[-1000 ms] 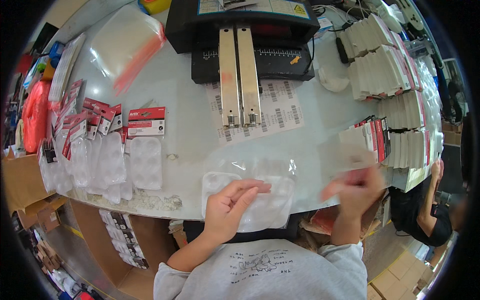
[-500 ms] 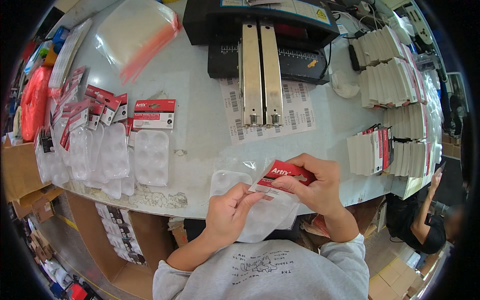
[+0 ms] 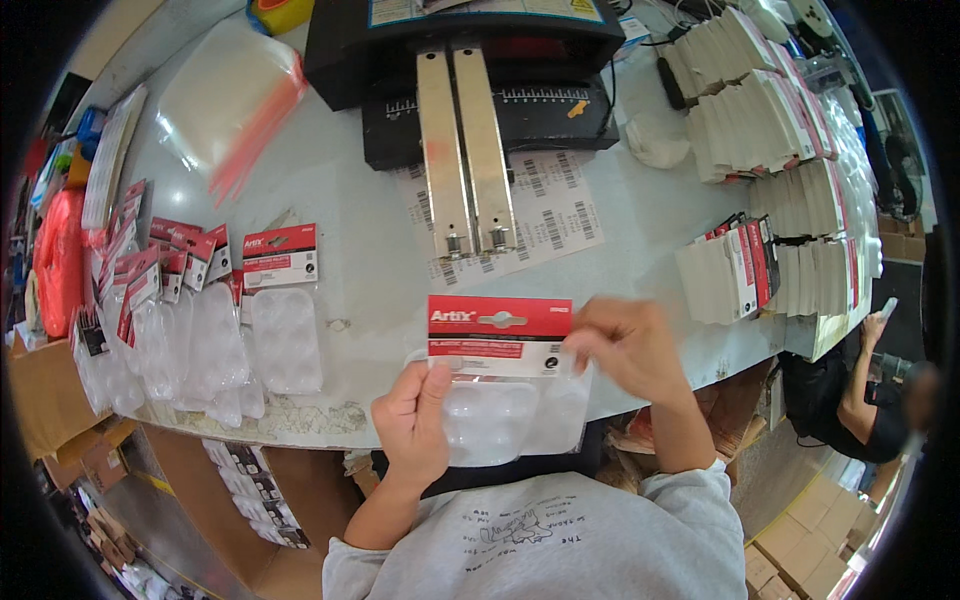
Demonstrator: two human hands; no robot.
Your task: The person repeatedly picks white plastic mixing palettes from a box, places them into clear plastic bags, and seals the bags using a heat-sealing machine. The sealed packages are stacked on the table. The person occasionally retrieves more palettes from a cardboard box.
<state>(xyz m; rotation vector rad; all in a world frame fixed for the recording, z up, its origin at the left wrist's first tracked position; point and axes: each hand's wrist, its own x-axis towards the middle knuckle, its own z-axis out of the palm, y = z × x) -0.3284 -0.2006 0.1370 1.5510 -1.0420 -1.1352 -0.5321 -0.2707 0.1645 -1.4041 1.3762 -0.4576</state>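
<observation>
In front of my body, a red and white header card (image 3: 500,312) with a hang hole lies level above a clear plastic mixing palette (image 3: 488,422) in a see-through bag. My left hand (image 3: 415,418) is closed in a pinch at the card's lower left corner, thumb on top. At the card's right edge my right hand (image 3: 632,345) pinches with thumb and fingers, slightly smeared by motion. More clear plastic shows beneath the palette, hanging over the table's near edge; how many pieces lie there I cannot tell.
Carded palettes (image 3: 215,335) lie overlapped at left. Beyond are plastic bags (image 3: 228,105) with red edges and a black machine (image 3: 465,60) with two metal bars over a barcode sheet (image 3: 550,215). Stacked cards (image 3: 750,130) stand at right. An open carton (image 3: 190,475) sits below; another person (image 3: 850,395) is at right.
The header card has gone from tilted to level and lies farther left, its whole face showing. My left hand has shifted to its corner, my right to its right edge. The view has shifted too.
</observation>
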